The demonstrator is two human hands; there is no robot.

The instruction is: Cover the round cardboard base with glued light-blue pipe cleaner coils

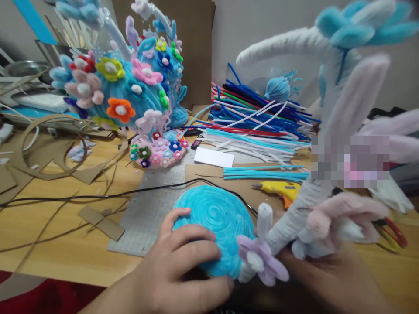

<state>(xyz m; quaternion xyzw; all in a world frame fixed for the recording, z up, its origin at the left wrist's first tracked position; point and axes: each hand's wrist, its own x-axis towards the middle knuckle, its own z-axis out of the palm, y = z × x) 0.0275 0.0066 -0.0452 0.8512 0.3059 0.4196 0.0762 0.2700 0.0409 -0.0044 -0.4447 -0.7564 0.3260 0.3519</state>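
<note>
My left hand grips the near left edge of a round blue disc coiled from fuzzy pipe cleaners, its fingers curled over the top. A white-wrapped stem rises to the right from the disc. My right hand is closed around the low part of this stem from below, most of its fingers hidden. On the stem sit a purple flower with a white centre, pale pink petals and, at the top, a blue flower. A yellow glue gun lies behind the stem.
A finished-looking blue piece covered in colourful flowers stands at back left. Bundles of pipe cleaners and a blue tassel-like ball lie at the back. A black cable crosses the table. Cardboard scraps and red-handled pliers lie at the sides.
</note>
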